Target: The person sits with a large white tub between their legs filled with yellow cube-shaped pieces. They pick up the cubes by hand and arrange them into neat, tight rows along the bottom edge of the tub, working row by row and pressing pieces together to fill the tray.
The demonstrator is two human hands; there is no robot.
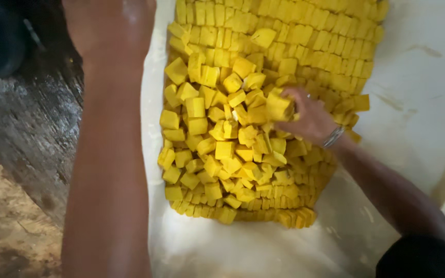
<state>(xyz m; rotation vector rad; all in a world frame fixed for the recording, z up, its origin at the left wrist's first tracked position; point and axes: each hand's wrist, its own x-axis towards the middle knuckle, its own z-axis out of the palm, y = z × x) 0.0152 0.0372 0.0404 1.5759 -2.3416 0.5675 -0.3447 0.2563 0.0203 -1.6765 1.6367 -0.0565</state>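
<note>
A broad white tabletop, dusted with pale powder and smeared in places, fills most of the view and carries everything being worked. Off its left edge lies a dark, wet, rough floor, brownish toward the lower left.

On the tabletop sits a large mass of yellow cubes, running from the far edge down toward the near edge, closer to the left edge than the right. At the far end and along the right flank the pieces stand in tight, orderly rows, packed side against side. Toward the middle and the left edge the order breaks: the cubes lie loose, tilted and heaped on one another. Along the near end a short band of rows is packed together, leaning slightly.

The left forearm runs down the left edge of the tabletop, from the far left corner toward the near one; the left hand is at the top of the view, cut off by the frame and blurred, so how open it is and whether it holds anything cannot be told.

The right arm comes in from the near right corner, a dark sleeve at the elbow and a metal bracelet on the wrist. The right hand rests in the middle of the heap, fingers curled closed around a yellow cube lifted slightly above the loose ones beside it.
</note>
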